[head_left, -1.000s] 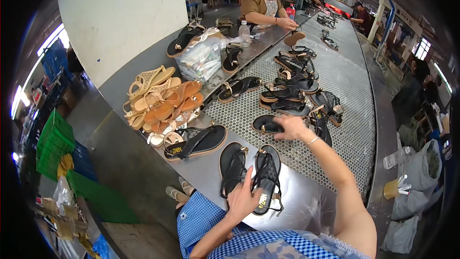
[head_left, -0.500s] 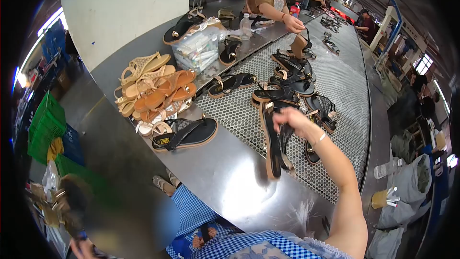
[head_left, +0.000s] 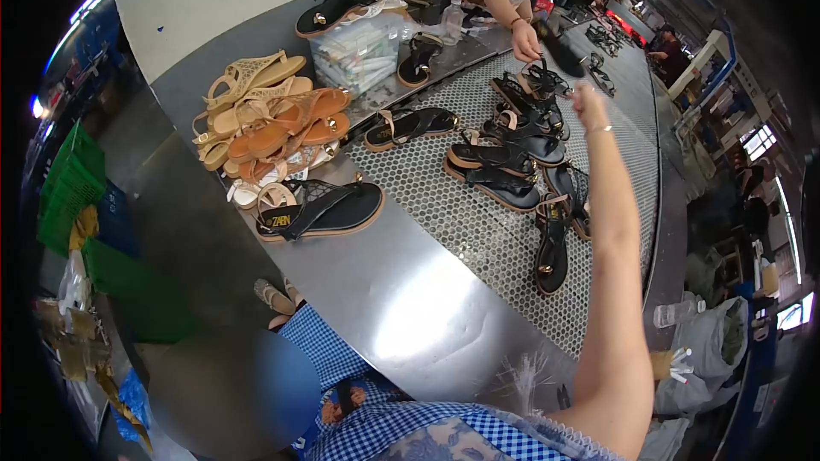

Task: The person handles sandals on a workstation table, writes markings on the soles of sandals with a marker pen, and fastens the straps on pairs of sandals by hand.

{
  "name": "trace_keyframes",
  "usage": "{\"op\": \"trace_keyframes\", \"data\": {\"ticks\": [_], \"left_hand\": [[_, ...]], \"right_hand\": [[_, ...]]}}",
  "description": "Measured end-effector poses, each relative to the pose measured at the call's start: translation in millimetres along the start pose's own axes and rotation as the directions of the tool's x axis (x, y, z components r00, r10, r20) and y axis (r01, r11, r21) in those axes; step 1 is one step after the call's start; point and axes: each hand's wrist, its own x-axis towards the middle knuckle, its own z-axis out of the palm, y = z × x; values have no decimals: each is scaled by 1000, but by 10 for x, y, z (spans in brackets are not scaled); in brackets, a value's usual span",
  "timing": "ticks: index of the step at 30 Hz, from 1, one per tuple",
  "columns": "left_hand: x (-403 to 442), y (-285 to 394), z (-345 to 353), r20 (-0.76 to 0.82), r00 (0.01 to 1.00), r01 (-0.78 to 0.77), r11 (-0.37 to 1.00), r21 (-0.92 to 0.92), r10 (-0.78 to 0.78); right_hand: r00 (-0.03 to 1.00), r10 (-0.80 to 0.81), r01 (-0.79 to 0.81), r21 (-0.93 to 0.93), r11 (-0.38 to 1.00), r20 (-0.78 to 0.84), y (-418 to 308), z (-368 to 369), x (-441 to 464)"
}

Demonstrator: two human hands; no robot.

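Observation:
My right hand [head_left: 588,104] is stretched far over the perforated surface [head_left: 495,260], its fingers closed at the end of a dark, motion-blurred black sandal [head_left: 560,49]. Beside it, a co-worker's hand [head_left: 524,41] pinches the strap of another black sandal. More black sandals [head_left: 491,172] lie nearer me on the perforated surface, one of them [head_left: 553,252] apart at the front. My left hand is out of view. A black sandal with a gold label [head_left: 329,209] lies on the smooth metal edge [head_left: 342,269].
Tan and brown sandals [head_left: 265,124] are piled at the left, beside a clear bin of pens [head_left: 359,55] with sandals on top. A clear bottle [head_left: 453,19] stands behind. Green crates [head_left: 73,175] are at the far left, and a cup of pens [head_left: 670,365] at the right.
My right hand first took hold of a black sandal and has since moved far forward. The pair near me has left the metal edge. My left hand went down left and out of view.

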Motion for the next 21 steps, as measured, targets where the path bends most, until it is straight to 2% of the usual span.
{"op": "trace_keyframes", "data": {"ticks": [1, 2, 3, 4, 5, 6, 8, 10, 11, 12, 14, 16, 18, 19, 20, 21], "left_hand": [[-94, -109, 103, 10, 1000, 3, 1000, -1, -3], [-145, -306, 277, 89, 996, 27, 999, -37, -24], [-182, -424, 435, 163, 986, 52, 996, -77, -39], [-202, -334, 566, 231, 965, 155, 980, -124, -123], [-232, -226, 668, 277, 951, 170, 979, -108, -135], [-268, 11, 743, 319, 936, 186, 979, -88, -150], [-425, 558, 873, 419, 897, 282, 913, -293, -143], [-573, 917, 964, 580, 814, 246, 913, -327, -11], [-662, 994, 1029, 687, 726, 350, 875, -334, -28], [-780, 1093, 1089, 713, 700, 352, 842, -408, 52], [-920, 1489, 1167, 711, 685, 358, 775, -521, 162], [-1024, 1777, 1191, 742, 643, 360, 779, -513, 191], [-1127, 2010, 1236, 785, 579, 436, 729, -528, 222], [-1153, 2130, 1249, 796, 553, 443, 721, -533, 249], [-1179, 2247, 1257, 800, 534, 447, 711, -542, 274], [-1196, 2369, 1260, 785, 525, 442, 684, -580, 327]], "right_hand": [[988, 152, -154, 94, 984, 24, 208, 93, -69], [932, 325, -357, 240, 903, 161, 353, 99, -122], [903, 380, -425, 274, 863, 202, 504, 144, -214], [891, 389, -445, 284, 850, 233, 645, 237, -260], [837, 459, -543, 342, 767, 298, 708, 319, -268], [877, 414, -477, 352, 805, 243, 804, 486, -270], [861, 444, -509, 427, 748, 247, 628, 744, -474], [848, 435, -530, 488, 693, 303, 637, 848, -338], [833, 426, -553, 539, 635, 352, 659, 905, -243], [836, 414, -549, 544, 635, 361, 667, 945, -151], [836, 413, -542, 652, 529, 360, 655, 967, -36], [856, 378, -513, 664, 544, 352, 668, 917, 61], [863, 244, -469, 522, 712, 443, 819, 810, 266], [843, 332, -521, 488, 700, 423, 702, 755, 153], [844, 341, -522, 488, 700, 415, 693, 690, 125], [803, 365, -580, 474, 663, 471, 690, 622, 92]]}}
